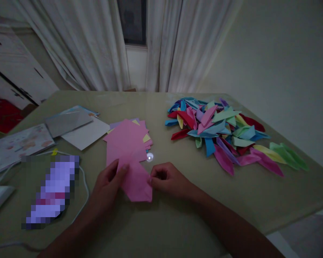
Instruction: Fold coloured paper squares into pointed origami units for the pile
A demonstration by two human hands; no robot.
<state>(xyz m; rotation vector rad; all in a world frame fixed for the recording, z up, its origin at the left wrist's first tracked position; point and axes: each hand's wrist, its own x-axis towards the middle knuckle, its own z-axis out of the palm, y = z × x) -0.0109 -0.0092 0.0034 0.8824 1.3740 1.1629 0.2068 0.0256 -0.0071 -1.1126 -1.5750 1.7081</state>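
Between my two hands is a sheet of pink paper (136, 182) with a folded corner at its lower right. My left hand (109, 182) grips its left edge, thumb on top. At the right edge, my right hand (168, 179) pinches the paper between thumb and curled fingers. Just beyond lies a loose stack of coloured paper (127, 139), mostly pink on top, with yellow and purple sheets poking out. The held sheet overlaps the near side of this stack. To the right spreads a heap of folded paper pieces (210, 125) in red, blue, green, yellow, pink and purple.
At the left lie a white card (83, 134), a grey flat packet (68, 122) and a flower-patterned booklet (24, 141). Nearer me is a pixelated phone-like object (52, 193) beside a white cable (85, 181). Curtains (97, 46) hang behind the table (156, 233).
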